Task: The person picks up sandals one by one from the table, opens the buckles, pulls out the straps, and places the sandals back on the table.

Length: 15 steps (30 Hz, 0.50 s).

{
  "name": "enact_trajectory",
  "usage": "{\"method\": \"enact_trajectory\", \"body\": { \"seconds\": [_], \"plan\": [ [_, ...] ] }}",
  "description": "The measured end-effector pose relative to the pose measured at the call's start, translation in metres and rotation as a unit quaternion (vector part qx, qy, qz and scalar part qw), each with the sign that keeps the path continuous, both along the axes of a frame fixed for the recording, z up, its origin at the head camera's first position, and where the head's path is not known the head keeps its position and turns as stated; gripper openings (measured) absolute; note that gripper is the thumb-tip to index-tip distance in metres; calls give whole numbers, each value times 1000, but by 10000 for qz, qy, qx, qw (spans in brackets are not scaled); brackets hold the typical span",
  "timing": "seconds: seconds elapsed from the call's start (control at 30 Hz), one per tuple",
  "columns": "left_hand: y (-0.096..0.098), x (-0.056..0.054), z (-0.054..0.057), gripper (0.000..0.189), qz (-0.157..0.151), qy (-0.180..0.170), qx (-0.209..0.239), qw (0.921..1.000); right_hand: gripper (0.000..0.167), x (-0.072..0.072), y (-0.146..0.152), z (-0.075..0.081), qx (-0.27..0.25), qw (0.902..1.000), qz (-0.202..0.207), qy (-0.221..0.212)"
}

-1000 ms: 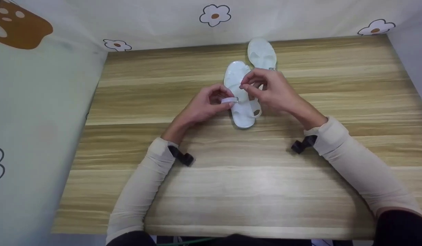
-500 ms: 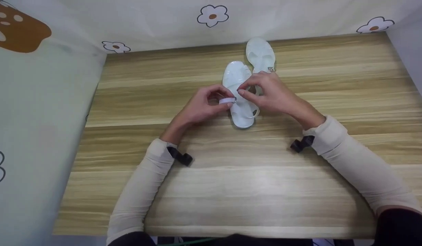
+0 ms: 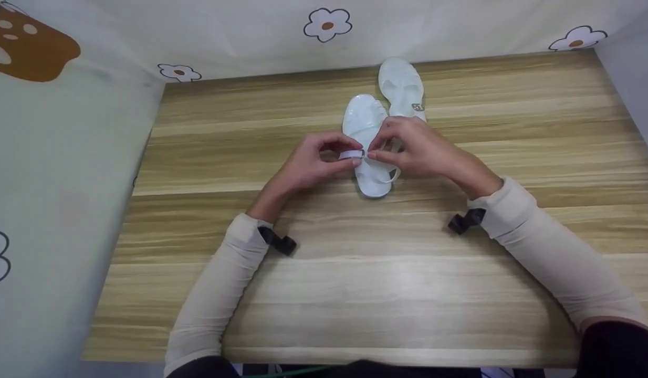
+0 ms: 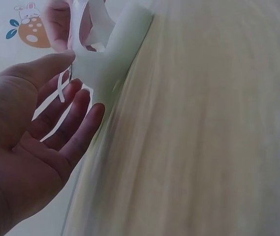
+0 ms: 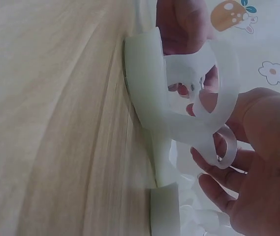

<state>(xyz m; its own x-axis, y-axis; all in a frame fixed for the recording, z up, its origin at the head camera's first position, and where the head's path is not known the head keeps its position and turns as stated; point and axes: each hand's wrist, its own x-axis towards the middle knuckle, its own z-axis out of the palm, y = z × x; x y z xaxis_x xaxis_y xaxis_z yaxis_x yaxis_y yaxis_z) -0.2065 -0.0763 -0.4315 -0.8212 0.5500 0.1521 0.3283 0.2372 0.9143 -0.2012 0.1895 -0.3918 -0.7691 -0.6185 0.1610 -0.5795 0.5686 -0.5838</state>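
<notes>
A white sandal [image 3: 374,184] lies sole-down on the wooden table, its heel end toward the person. Between thumb and fingertips my left hand [image 3: 320,160] pinches the sandal's ankle strap at a small metal buckle [image 3: 363,153]; the strap's free end [image 3: 349,154] points left into the palm. From the other side my right hand [image 3: 424,149] brings thumb and forefinger together on the strap, right beside the buckle. The right wrist view shows that hand [image 5: 265,142] among the looped straps [image 5: 228,88], and the left wrist view shows the left hand's fingers [image 4: 88,130] below the buckle.
A second white sandal [image 3: 400,81], with a metal buckle [image 3: 418,107], lies behind the first, near the back wall. The right hand partly covers it. A patterned curtain [image 3: 261,37] closes off the table's back; a pale wall [image 3: 56,168] stands at left.
My right hand has lowered toward the person, its fingertips moving down to the buckle, and more of the second sandal shows. My left hand keeps its pinch nearly in place.
</notes>
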Motion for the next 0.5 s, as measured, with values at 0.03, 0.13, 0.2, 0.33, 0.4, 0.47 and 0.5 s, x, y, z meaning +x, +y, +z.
{"method": "enact_trajectory", "body": {
  "seconds": [0.03, 0.13, 0.2, 0.33, 0.4, 0.47, 0.5],
  "plan": [
    [1, 1, 1, 27, 11, 41, -13, 10000, 16, 0, 0, -1, -45, 10000, 9, 3],
    [4, 3, 4, 25, 20, 110, 32, 9999, 15, -1, 0, -1, -126, 9999, 17, 10],
    [5, 5, 5, 24, 21, 213, 39, 9998, 14, -1, 0, -1, -220, 9998, 2, -27],
    [8, 7, 8, 21, 92, 588, -105, 9982, 11, 0, -1, -1, -360, 9992, -43, -169],
    [9, 7, 9, 20, 155, 764, -217, 9967, 11, 1, -1, -1, -409, 9988, -43, -254],
    [9, 7, 10, 19, 194, 888, -323, 9953, 11, 1, 0, 0, -427, 9985, -45, -348],
    [10, 7, 10, 19, 206, 933, -376, 9947, 12, 1, 0, -1, -429, 9983, -48, -404]
  ]
}}
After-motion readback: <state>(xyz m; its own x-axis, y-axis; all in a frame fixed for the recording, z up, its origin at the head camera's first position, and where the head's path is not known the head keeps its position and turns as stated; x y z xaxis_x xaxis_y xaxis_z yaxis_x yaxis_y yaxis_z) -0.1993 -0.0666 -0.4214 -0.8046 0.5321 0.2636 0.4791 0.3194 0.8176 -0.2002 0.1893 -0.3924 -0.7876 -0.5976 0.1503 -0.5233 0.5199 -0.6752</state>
